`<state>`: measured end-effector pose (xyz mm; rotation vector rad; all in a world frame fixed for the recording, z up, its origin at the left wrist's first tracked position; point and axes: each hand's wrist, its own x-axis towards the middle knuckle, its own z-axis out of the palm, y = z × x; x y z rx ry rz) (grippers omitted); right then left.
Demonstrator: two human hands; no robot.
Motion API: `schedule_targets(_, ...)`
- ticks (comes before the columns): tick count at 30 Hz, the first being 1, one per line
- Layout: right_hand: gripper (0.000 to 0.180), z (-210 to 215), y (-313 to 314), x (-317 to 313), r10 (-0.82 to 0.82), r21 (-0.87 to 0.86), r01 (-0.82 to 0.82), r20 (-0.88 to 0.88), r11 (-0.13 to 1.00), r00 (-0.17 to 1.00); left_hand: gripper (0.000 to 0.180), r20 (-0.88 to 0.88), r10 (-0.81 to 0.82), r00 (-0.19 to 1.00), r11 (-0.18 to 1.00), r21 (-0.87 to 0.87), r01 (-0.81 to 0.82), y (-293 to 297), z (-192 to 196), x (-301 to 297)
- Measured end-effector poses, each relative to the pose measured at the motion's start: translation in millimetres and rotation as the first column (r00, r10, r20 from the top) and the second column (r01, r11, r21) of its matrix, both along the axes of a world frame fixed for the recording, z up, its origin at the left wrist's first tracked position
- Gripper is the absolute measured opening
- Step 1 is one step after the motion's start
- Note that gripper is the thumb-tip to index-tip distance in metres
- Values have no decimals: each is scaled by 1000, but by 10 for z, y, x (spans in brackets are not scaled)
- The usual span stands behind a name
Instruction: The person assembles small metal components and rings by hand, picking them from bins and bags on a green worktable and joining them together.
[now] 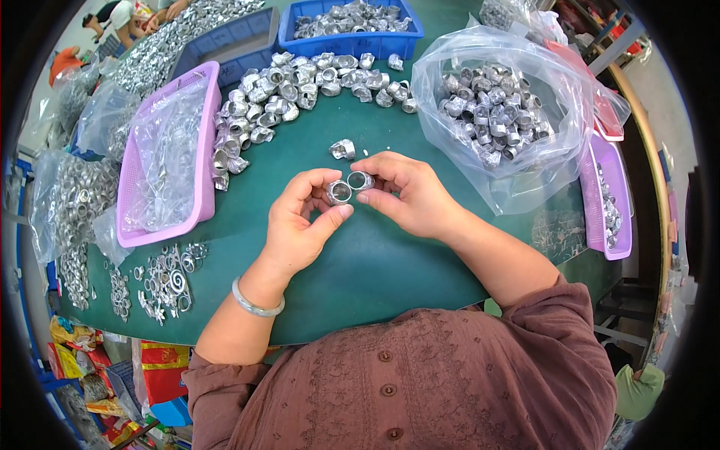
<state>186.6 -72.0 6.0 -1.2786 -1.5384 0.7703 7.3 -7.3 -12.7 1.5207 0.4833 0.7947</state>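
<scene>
In my left hand [304, 217] a silver metal ring [340, 192] is pinched between thumb and fingers, its round opening facing me. A second silver ring [360, 180] is gripped the same way by my right hand [405, 189]. The two rings are side by side, close together or touching; which, I cannot tell. Just beyond my fingertips lies one loose silver ring [343, 149] on the green table [360, 255]. A curved row of silver rings [281, 94] lies farther off, from the left round to the back.
At right stands an open clear plastic bag [487, 176] of rings. A pink basket [206, 161] with plastic bags is at left, near flat silver pieces [169, 281]. Blue trays [416, 34] stand at the back, a purple basket [624, 187] far right. Another person [127, 19] is far left.
</scene>
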Motion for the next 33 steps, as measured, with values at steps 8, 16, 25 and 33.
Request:
schedule_targets(8,26,13,-8,-11,-2,-52,2,-3,999,1000,35,9,44,999,999,-29,-44,-12,-6,5)
schedule_targets(16,25,-27,1,-4,10,-85,-14,-47,996,999,34,23,35,999,997,-70,-34,-26,29,12)
schedule_targets(25,25,-49,5,-3,11,-73,-16,-60,997,998,35,-6,53,999,998,-28,-53,-12,-4,-1)
schedule_targets(33,24,23,-3,-8,1,-49,-1,5,999,1000,35,-34,22,999,1000,-21,-23,0,0,-25)
